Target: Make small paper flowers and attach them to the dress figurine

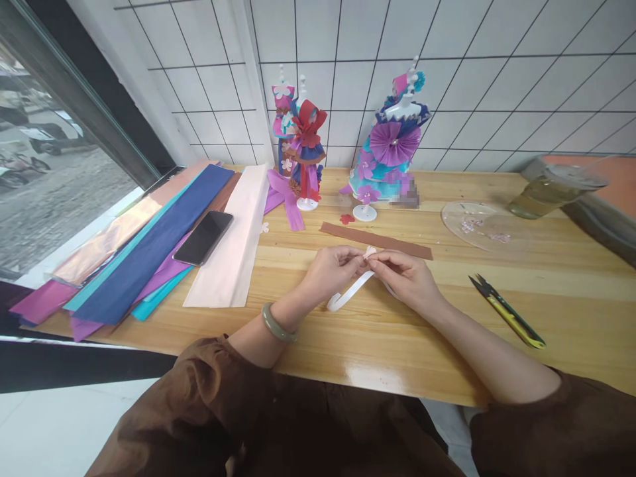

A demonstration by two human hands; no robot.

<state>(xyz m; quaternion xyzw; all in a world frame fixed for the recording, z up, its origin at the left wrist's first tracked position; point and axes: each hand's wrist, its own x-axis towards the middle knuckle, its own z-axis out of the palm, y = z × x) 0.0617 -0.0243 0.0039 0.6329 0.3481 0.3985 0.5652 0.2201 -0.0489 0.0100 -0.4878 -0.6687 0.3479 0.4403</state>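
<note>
**White strip, one, pinched in two hands**

Left hand (338,270): thumb and fingers pressed together on the bunched end of the white strip (352,290). Right hand (405,275): thumb and fingertips closed on the same bunch, near the left fingertips. The strip lies on the near side of the brown strip (376,240), its loose end curled.

All places below are taken from the brown strip.

- Phone (203,238), one: to the left, screen dark, resting partly on pale folded paper (231,242).
- Coloured paper (154,242), several overlapping pieces, exact count unclear: farther left, in blue, teal, purple and pink.
- Decorated stands: two (305,152) beyond its left end; more behind it (390,149), overlapping, number uncertain.
- Red paper flower (346,218), one: just beyond.
- White paper flower (264,227), one: to the left.
- Snips (507,311), one pair, yellow and green: to the right, nearer the person.
- Clear dish (454,222), one, with small beads: to the right.
- Cup (546,192), one, yellowish liquid: beyond the dish.
</note>
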